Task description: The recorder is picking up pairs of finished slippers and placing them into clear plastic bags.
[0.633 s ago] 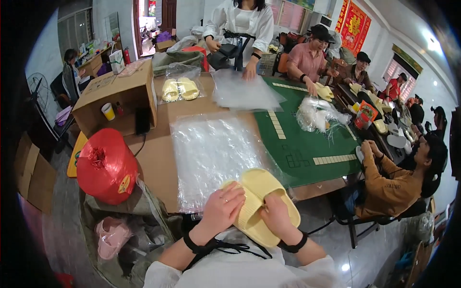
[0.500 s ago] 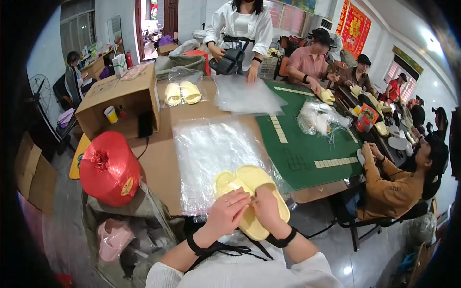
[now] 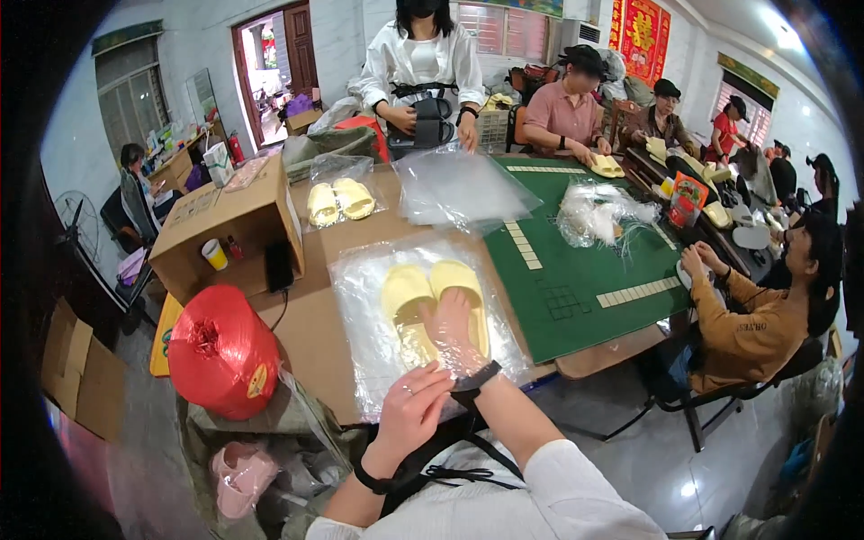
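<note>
Crowded workroom, several people seated or standing round a long table (image 3: pixel 315 333) of brown card surface, with a green felt mat (image 3: pixel 576 270) on its right half.

We note the pair of pale yellow foam slippers (image 3: pixel 432 297) lying side by side, toes away from us, inside a clear plastic bag (image 3: pixel 369 342) that lies flat on the brown surface close to the near edge. Right hand (image 3: pixel 450 328) is pushed into the bag's mouth, fingers extended and resting flat on the slippers; it grips nothing that we can see, film covering it to the wrist. Left hand (image 3: pixel 414 409) sits at the bag's near edge, fingers loosely curled on the plastic, seemingly pinching the opening; how firm the hold is we cannot tell.

Left of the bag: a round red plastic sack (image 3: pixel 220 351), tied at its top. Beyond it an open brown cardboard box (image 3: pixel 225 225). Farther up the table, a second bagged pair of yellow slippers (image 3: pixel 340 200) and a stack of empty clear bags (image 3: pixel 459 189), where a standing person in a white shirt (image 3: pixel 423 63) rests one hand.
</note>
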Action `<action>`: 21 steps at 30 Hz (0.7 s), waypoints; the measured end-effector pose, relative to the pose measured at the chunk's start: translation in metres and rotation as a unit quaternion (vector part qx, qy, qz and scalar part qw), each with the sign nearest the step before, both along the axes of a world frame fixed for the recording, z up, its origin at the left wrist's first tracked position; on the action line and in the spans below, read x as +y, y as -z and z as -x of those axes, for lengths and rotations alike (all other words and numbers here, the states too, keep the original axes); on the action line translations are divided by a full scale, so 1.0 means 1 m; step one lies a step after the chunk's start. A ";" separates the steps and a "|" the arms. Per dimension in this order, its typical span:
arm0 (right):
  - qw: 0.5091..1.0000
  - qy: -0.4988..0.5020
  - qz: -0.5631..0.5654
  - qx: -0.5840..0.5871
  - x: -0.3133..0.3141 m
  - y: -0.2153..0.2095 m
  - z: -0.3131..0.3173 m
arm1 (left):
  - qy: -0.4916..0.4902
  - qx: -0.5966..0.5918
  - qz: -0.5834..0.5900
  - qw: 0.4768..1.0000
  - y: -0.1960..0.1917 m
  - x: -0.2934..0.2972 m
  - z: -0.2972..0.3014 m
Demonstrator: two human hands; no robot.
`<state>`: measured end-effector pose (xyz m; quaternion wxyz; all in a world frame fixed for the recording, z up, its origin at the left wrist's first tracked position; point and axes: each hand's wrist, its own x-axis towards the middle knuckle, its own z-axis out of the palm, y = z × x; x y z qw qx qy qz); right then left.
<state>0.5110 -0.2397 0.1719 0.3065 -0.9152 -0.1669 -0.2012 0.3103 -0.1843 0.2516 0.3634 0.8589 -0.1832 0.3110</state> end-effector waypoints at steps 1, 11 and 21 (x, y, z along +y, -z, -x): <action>0.996 -0.017 -0.011 0.085 0.000 -0.012 0.016 | -0.039 0.014 -0.004 0.999 0.007 0.009 0.002; 0.966 -0.213 -0.126 -0.070 -0.151 -0.030 0.136 | -0.191 0.191 -0.044 0.962 0.037 0.058 0.040; 0.987 -0.142 -0.010 -0.069 -0.226 -0.040 0.098 | -0.132 0.199 0.058 0.969 0.032 0.062 0.055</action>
